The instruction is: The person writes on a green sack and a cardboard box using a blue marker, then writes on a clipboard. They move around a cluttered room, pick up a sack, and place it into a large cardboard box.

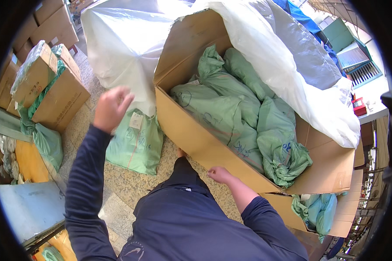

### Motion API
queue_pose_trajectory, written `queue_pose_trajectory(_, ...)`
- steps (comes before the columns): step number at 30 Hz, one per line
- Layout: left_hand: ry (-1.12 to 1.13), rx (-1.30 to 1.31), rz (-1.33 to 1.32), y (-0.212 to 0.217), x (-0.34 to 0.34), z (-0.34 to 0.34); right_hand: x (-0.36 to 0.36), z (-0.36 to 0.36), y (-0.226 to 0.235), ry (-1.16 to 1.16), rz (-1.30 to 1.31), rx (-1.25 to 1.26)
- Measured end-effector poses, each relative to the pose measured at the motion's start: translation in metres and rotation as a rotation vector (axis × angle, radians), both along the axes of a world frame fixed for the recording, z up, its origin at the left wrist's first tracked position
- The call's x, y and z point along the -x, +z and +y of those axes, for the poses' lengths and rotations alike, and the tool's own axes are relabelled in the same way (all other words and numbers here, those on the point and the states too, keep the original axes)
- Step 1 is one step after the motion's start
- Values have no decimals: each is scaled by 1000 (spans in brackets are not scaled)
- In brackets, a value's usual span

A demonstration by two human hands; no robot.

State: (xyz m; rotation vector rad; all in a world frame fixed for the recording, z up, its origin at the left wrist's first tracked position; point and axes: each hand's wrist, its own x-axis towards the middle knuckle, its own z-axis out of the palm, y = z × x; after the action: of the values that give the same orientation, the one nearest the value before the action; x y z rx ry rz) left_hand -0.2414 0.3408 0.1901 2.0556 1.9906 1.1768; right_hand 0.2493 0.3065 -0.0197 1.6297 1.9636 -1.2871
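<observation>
My left hand (112, 108) is raised above a green woven sack (137, 143) that stands on the floor with a white tag and a red stripe. Its fingers are curled in, the thumb lies along them, and I see nothing in it. Low beside the long side of a large open cardboard box (204, 141), my right hand (221, 175) has its fingers drawn together, with no object showing. Inside that box lie several green sacks (244, 117), with handwritten marks on some. One sack with a gathered, crumpled end (287, 161) rests at the box's near right.
White plastic sheeting (283, 74) drapes over the box's far edge; more covers a bulky shape (122, 43) behind. Cardboard cartons (59, 95) are stacked at left, by a tied green sack (48, 145). At lower right another carton (285, 211) holds green bags (320, 213).
</observation>
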Motion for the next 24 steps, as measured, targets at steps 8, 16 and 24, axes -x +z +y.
queue_pose_trajectory(8,675,936,-667,-271,55,-358,-52,-37,-17,-250,-153,140)
queue_pose_trajectory(16,1349,1202,-1202,-283,-53,-530,46,52,-28,-163,-35,132)
queue_pose_trajectory(24,1126,835,-1005,-199,-103,-341,237,157,-127,609,-64,94)
